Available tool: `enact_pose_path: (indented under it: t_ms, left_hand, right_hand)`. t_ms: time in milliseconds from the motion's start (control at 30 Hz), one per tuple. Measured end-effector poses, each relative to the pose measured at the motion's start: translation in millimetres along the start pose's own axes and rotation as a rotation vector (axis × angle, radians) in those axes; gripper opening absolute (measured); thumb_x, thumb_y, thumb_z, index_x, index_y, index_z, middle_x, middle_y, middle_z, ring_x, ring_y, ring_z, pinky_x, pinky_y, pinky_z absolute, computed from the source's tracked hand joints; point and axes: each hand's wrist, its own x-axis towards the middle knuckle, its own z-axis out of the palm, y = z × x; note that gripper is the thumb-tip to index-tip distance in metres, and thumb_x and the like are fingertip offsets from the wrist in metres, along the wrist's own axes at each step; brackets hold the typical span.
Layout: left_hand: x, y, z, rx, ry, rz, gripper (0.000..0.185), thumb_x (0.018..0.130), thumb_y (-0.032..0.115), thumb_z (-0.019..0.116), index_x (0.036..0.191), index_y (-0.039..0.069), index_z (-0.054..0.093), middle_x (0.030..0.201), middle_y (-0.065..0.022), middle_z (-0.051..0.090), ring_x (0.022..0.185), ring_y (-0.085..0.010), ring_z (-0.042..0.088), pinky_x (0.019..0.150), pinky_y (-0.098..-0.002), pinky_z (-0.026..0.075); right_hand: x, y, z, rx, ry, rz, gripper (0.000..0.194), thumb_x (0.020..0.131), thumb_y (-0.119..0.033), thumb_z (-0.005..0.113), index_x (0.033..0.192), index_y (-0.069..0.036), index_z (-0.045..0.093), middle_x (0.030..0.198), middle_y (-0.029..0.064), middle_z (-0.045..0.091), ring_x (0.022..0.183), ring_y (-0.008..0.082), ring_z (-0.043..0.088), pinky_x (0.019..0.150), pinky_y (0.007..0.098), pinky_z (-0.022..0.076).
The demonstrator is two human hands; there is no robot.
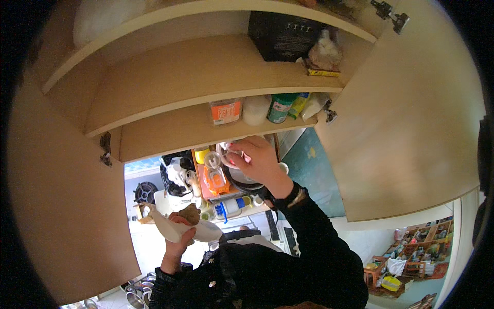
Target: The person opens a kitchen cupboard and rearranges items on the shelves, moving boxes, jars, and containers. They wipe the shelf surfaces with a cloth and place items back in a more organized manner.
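Observation:
In my left hand [179, 235], at the lower left, is a white object [206, 230], perhaps a dish or a bag, along with a brown lumpy item [189, 214]; its exact kind is unclear. My right hand [256, 158] reaches over the counter below the cabinet, thumb and fingers bent round the edge of a pale pinkish container [224, 154]. Part of that container is hidden by the fingers. A dark-rimmed round pan or pot [243, 178] lies beneath the right hand. Beside it are a clear round container [212, 160] and an orange packet [217, 180].
An open wooden cabinet [162, 65] spans the top, its doors [401, 116] swung out at both sides. Its lowest shelf holds an orange-labelled container [226, 112], a white jar [256, 110] and a green canister [281, 108]. A black box [283, 36] stands above.

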Motion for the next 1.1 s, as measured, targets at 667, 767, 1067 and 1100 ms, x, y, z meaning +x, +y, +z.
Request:
enact_pose_path:
  t_ms: [667,767,1067,1100]
  left_hand:
    - [-24,-5,0,-0.026,0.104,-0.069,0.025,0.062,0.009,0.072,0.081,0.005,0.056,0.090,-0.0079,0.050,0.089,-0.0238,0.050,0.083,-0.0370,0.042]
    - [-25,-3,-1,-0.024,0.119,-0.039,0.025,0.063,0.010,0.071,0.082,0.005,0.056,0.090,-0.0079,0.049,0.088,-0.0233,0.050,0.082,-0.0362,0.041]
    - [-17,3,-2,-0.029,0.046,-0.030,0.028,0.062,0.010,0.073,0.084,0.006,0.056,0.095,-0.0092,0.049,0.093,-0.0235,0.050,0.087,-0.0363,0.040]
    - [-16,3,-1,-0.009,0.044,-0.033,0.029,0.062,0.011,0.073,0.085,0.006,0.056,0.095,-0.0093,0.049,0.094,-0.0238,0.050,0.087,-0.0367,0.040]
  right_hand:
    - [172,184,-187,-0.659,0.370,0.404,0.049,0.077,-0.030,0.072,0.114,-0.002,0.057,0.109,0.0221,0.063,0.099,0.0406,0.063,0.086,0.0479,0.0504]
    - [154,163,-199,-0.653,0.557,0.330,0.042,0.078,-0.018,0.070,0.114,-0.001,0.057,0.108,0.0204,0.064,0.099,0.0363,0.063,0.088,0.0440,0.0492]
    - [85,76,-222,0.039,0.566,0.376,0.040,0.081,-0.019,0.072,0.112,0.000,0.057,0.101,0.0125,0.067,0.092,0.0265,0.064,0.084,0.0352,0.0497]
    - [75,69,-218,0.018,0.437,0.438,0.042,0.080,-0.020,0.074,0.113,-0.001,0.056,0.101,0.0114,0.067,0.091,0.0236,0.064,0.082,0.0342,0.0502]
